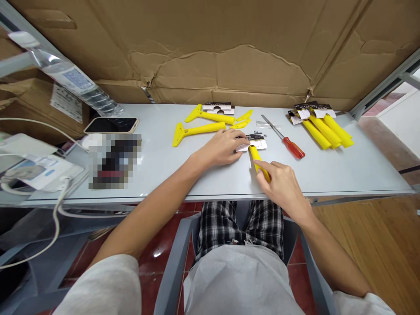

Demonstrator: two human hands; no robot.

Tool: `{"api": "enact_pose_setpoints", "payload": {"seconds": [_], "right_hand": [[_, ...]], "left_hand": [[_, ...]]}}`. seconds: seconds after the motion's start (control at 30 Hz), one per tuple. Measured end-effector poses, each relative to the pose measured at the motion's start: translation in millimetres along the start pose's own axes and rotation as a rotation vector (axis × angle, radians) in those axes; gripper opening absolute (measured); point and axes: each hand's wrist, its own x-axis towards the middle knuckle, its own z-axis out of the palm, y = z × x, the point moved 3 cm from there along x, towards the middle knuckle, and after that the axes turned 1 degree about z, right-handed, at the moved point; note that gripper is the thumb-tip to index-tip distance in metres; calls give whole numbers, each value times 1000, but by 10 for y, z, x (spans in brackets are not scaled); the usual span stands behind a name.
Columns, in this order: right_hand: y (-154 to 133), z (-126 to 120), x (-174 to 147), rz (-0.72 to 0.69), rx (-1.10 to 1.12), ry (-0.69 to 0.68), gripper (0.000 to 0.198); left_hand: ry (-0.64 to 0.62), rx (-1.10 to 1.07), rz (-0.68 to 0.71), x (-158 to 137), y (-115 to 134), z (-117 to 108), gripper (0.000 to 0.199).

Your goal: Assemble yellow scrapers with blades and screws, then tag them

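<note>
A yellow plastic scraper handle (254, 153) lies at the table's front, its far end at the hole of a black and white header card (260, 142). My right hand (278, 181) is closed round the near part of the handle. My left hand (223, 146) holds the card by its left side, fingers curled over it. Beyond my left hand are two yellow scrapers (200, 130), (211, 116) with wide heads. Small yellow blade covers (242, 124) and another folded card (219, 108) lie near them.
Right of my hands lies a red-handled screwdriver (293, 148), near a clear strip (267, 125). Several carded yellow handles (324, 131) are piled farther right. At left are a phone (111, 125), a water bottle (72, 76) and white cables (57, 218). Cardboard (229, 52) walls the back.
</note>
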Motion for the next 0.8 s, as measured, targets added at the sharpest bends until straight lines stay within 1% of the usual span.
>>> {"api": "enact_pose_setpoints", "payload": {"seconds": [0.1,0.2,0.33,0.4,0.53,0.8], "right_hand": [[14,48,9,7,-14,5,45],[11,109,10,8,-36,4,43],[16,138,8,15,12,18,43],[31,128,10,25,54,27,45],[61,88,11,40,87,62,47],[69,65,26,30,109,137,49]], "left_hand": [[26,5,-40,-1,-36,-11,39],[31,-70,-64,2,-76,-15,38],[45,-182,-132,7,-160,-15,62],[38,-173,-171,8,-197,-3,67],[32,-139,-213,13,-218,22,65],[188,-176,-149,34,-173,-17,56]]}}
